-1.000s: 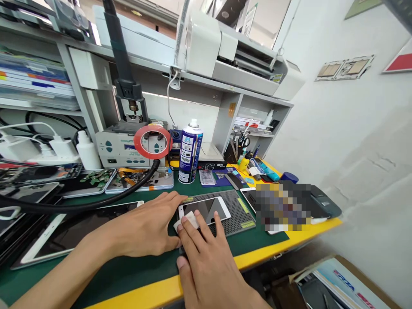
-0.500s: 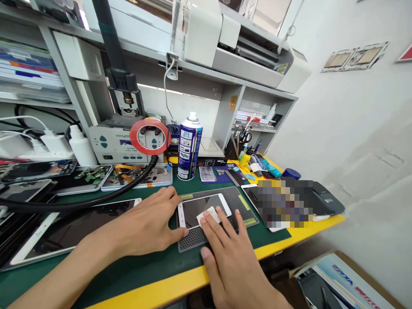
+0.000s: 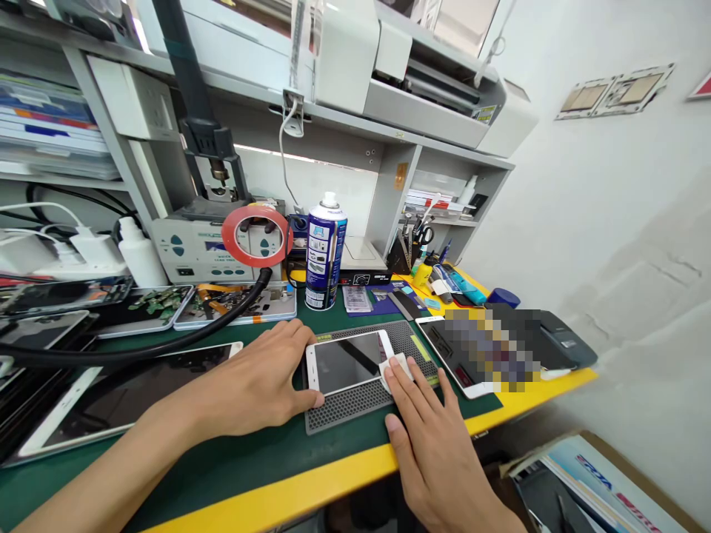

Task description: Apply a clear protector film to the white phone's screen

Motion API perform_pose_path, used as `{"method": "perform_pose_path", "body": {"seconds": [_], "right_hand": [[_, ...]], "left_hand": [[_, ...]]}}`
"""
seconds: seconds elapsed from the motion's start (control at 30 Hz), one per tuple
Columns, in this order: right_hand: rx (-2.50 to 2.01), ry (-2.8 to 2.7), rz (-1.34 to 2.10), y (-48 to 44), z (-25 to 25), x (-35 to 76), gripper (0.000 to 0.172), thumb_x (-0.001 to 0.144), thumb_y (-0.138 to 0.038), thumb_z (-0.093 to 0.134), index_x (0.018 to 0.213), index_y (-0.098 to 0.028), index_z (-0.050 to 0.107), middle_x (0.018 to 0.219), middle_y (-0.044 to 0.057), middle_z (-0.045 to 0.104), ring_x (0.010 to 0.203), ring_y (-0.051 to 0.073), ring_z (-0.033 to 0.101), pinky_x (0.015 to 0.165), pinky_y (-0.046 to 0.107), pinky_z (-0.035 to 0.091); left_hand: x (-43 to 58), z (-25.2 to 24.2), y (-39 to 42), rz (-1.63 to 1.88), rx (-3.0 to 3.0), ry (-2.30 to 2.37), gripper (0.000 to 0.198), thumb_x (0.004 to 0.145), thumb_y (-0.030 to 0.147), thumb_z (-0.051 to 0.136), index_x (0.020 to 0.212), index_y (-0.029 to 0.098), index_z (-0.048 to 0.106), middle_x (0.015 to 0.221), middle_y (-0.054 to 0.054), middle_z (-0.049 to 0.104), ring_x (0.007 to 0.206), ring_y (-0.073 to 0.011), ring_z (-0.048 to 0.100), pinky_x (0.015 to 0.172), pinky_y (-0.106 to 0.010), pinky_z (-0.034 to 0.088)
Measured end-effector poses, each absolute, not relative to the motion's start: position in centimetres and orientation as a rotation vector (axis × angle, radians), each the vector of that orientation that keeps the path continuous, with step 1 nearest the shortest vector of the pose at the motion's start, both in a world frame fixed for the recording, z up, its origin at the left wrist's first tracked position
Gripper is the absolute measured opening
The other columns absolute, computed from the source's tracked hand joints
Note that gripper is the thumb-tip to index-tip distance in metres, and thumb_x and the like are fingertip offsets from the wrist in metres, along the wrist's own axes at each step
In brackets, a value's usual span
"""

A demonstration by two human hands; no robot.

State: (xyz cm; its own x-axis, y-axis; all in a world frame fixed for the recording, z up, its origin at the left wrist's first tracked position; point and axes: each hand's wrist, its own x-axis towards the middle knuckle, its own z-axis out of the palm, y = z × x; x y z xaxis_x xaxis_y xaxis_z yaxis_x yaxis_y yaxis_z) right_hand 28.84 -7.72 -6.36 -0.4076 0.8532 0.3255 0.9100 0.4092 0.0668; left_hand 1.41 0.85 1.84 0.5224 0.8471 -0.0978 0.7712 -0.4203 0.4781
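Note:
A white phone screen [image 3: 344, 361] lies face up on a grey perforated mat [image 3: 355, 400] near the bench's front edge. My left hand [image 3: 261, 381] lies flat beside it, fingers spread, with thumb and forefinger against the screen's left end. My right hand [image 3: 425, 429] has its fingers stretched out and presses a small white wipe [image 3: 395, 367] onto the screen's right end.
A blue spray can [image 3: 326, 252] and a red tape ring [image 3: 256, 235] stand behind the mat. Tablets and trays of parts [image 3: 111, 392] fill the left. More phones [image 3: 461, 355] lie to the right. The yellow bench edge [image 3: 311, 488] runs in front, with a cardboard box [image 3: 589, 481] below.
My right hand has slid the wipe across the screen from its left end to its right end. My left hand has stayed at the left end.

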Motion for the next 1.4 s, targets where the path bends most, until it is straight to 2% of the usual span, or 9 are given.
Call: {"method": "perform_pose_path", "body": {"seconds": [0.27, 0.57, 0.8, 0.93, 1.03, 1.13, 1.27, 1.4], "right_hand": [[-1.565, -2.369, -0.366, -7.6, -6.8, 28.9, 0.058, 0.104, -0.025, 0.038, 0.161, -0.017, 0.029, 0.164, 0.006, 0.031, 0.154, 0.032, 0.022, 0.121, 0.063, 0.02], [-1.508, -2.332, -0.415, -7.5, -7.1, 28.7, 0.062, 0.103, -0.024, 0.042, 0.162, -0.018, 0.023, 0.165, 0.005, 0.03, 0.154, 0.032, 0.023, 0.119, 0.06, 0.024], [-1.508, -2.324, -0.366, -7.1, -6.2, 27.1, 0.054, 0.104, -0.027, 0.041, 0.157, -0.014, 0.038, 0.163, 0.005, 0.034, 0.153, 0.034, 0.026, 0.12, 0.064, 0.023], [-1.516, -2.322, -0.195, -6.8, -5.1, 25.2, 0.05, 0.104, -0.031, 0.041, 0.151, -0.015, 0.048, 0.161, 0.004, 0.039, 0.152, 0.034, 0.028, 0.123, 0.065, 0.014], [-1.47, -2.371, -0.048, -6.3, -4.2, 23.8, 0.051, 0.105, -0.031, 0.038, 0.152, -0.016, 0.048, 0.16, 0.004, 0.041, 0.153, 0.031, 0.026, 0.125, 0.063, 0.005], [-1.392, -2.441, 0.068, -5.6, -3.2, 22.5, 0.052, 0.103, -0.031, 0.041, 0.153, -0.016, 0.047, 0.159, 0.004, 0.044, 0.153, 0.03, 0.026, 0.126, 0.061, 0.001], [-1.312, -2.515, 0.158, -4.7, -1.8, 21.2, 0.054, 0.096, -0.027, 0.048, 0.149, -0.015, 0.05, 0.156, 0.006, 0.049, 0.151, 0.032, 0.03, 0.124, 0.064, 0.006], [-1.213, -2.592, 0.11, -4.4, -1.2, 20.9, 0.051, 0.095, -0.024, 0.049, 0.145, -0.012, 0.054, 0.151, 0.011, 0.054, 0.147, 0.035, 0.036, 0.122, 0.067, 0.011]], "left_hand": [[1.6, 2.3, 0.7, 0.171, 2.275, 1.331, 0.044, 0.084, 0.055, 0.064, 0.114, 0.025, 0.055, 0.119, -0.008, 0.059, 0.11, -0.0306, 0.059, 0.088, -0.04, 0.051], [1.5, 1.7, 1.0, 0.214, 2.275, 1.313, 0.044, 0.083, 0.057, 0.066, 0.111, 0.025, 0.057, 0.117, -0.007, 0.059, 0.108, -0.0308, 0.058, 0.084, -0.039, 0.051], [1.3, 1.3, 1.3, 0.225, 2.297, 1.323, 0.048, 0.081, 0.059, 0.068, 0.115, 0.025, 0.059, 0.116, -0.008, 0.061, 0.108, -0.0312, 0.058, 0.082, -0.038, 0.05], [1.0, 0.9, 1.5, 0.239, 2.354, 1.32, 0.056, 0.08, 0.063, 0.068, 0.118, 0.022, 0.062, 0.115, -0.009, 0.062, 0.106, -0.0314, 0.06, 0.08, -0.036, 0.049], [0.8, 0.6, 1.6, 0.259, 2.389, 1.321, 0.064, 0.078, 0.067, 0.068, 0.122, 0.021, 0.064, 0.112, -0.009, 0.063, 0.101, -0.0309, 0.062, 0.077, -0.035, 0.048], [0.7, 0.6, 1.7, 0.288, 2.405, 1.304, 0.062, 0.077, 0.067, 0.069, 0.12, 0.022, 0.068, 0.106, -0.008, 0.063, 0.095, -0.0299, 0.062, 0.074, -0.035, 0.047], [0.8, 0.9, 1.7, 0.273, 2.421, 1.281, 0.053, 0.077, 0.062, 0.071, 0.113, 0.023, 0.071, 0.104, -0.007, 0.062, 0.094, -0.0297, 0.062, 0.072, -0.033, 0.046], [0.9, 1.1, 1.6, 0.282, 2.437, 1.261, 0.047, 0.079, 0.058, 0.068, 0.111, 0.023, 0.07, 0.103, -0.007, 0.062, 0.093, -0.0293, 0.061, 0.072, -0.033, 0.046]]}}
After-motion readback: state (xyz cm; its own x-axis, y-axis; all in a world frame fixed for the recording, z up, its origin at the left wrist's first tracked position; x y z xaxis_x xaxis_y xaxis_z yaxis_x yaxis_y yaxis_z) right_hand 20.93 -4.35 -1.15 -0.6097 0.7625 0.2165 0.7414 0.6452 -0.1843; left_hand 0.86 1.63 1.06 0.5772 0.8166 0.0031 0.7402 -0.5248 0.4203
